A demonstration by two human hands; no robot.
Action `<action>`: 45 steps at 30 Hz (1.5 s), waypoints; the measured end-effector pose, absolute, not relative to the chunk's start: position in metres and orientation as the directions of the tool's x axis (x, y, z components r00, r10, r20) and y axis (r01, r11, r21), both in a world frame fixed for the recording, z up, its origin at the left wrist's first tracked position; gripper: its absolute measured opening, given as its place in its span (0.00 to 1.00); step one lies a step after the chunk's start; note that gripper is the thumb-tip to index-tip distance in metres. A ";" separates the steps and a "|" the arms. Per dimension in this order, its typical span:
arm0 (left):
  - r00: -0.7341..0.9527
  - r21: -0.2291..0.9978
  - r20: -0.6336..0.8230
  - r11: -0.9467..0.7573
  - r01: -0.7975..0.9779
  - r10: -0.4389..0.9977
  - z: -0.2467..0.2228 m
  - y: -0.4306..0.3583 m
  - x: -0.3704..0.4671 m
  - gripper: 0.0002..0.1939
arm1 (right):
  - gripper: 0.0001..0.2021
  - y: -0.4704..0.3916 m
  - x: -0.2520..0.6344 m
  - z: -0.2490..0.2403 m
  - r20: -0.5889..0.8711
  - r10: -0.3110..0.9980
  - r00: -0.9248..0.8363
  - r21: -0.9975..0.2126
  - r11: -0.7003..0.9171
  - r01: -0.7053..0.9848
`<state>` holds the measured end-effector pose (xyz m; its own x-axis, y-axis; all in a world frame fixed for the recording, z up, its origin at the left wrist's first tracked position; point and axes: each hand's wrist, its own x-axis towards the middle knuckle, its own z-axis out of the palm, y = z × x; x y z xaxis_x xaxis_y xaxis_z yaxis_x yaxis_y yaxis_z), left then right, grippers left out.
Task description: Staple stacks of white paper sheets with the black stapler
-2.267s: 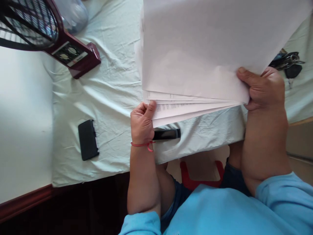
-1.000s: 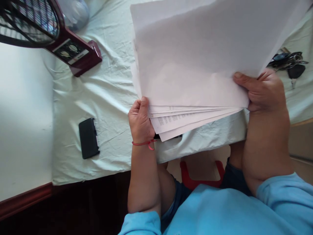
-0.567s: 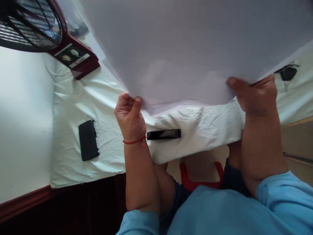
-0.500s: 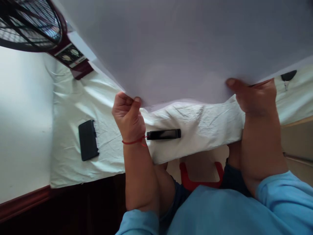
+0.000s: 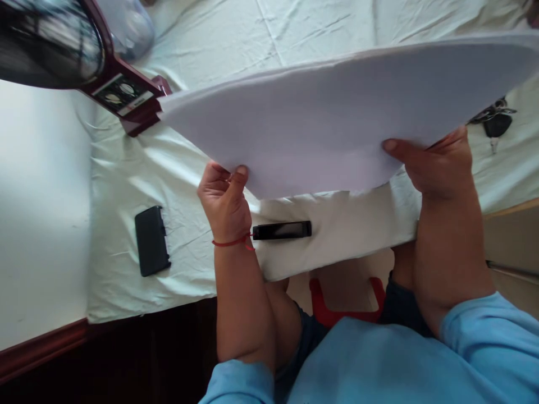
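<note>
Between my hands is a stack of white paper sheets, raised above the cloth-covered table. My left hand grips its near left corner, thumb on top and fingers curled beneath. On the near right edge, my right hand pinches the paper with its thumb stretched over the top face; its other fingers are mostly hidden underneath. The far edge of the stack fans slightly into layers. A black stapler-like object lies on the cloth below the paper, near my left wrist.
A dark flat case lies at the left on the pale tablecloth. At the upper left stands a maroon fan, beside a clear plastic bag. Keys lie at the right. A red stool is below the table edge.
The far side of the paper stack has tipped down toward the table, uncovering the cloth, the plastic bag and more of the keys. Both hands keep their grip and have barely shifted.
</note>
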<state>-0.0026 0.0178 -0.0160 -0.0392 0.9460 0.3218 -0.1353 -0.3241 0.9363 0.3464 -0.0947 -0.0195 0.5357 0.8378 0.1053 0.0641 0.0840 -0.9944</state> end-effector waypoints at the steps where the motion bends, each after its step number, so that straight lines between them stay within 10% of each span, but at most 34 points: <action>1: -0.057 0.923 0.346 -0.351 -0.159 0.936 -0.015 0.018 -0.003 0.28 | 0.36 -0.094 0.346 -0.020 0.174 0.827 0.535 -0.985 0.155 0.081; 5: -0.028 0.935 0.324 -0.324 -0.142 0.946 -0.014 0.017 -0.004 0.25 | 0.36 -0.095 0.345 -0.021 0.301 0.795 0.526 -0.953 0.263 0.147; 19: 0.168 0.935 0.085 -0.137 0.328 0.982 -0.016 0.007 -0.015 0.29 | 0.26 -0.106 0.349 -0.015 -0.077 0.851 0.520 -0.941 -0.235 0.245; 27: 0.173 0.991 0.076 -0.094 0.094 0.982 -0.025 0.011 -0.007 0.33 | 0.23 -0.104 0.342 -0.007 0.015 0.887 0.462 -1.000 0.011 0.012; 45: 0.274 0.960 0.006 -0.083 0.267 0.962 -0.003 -0.008 -0.013 0.27 | 0.32 -0.099 0.347 0.000 -0.149 0.784 0.603 -0.985 -0.067 -0.156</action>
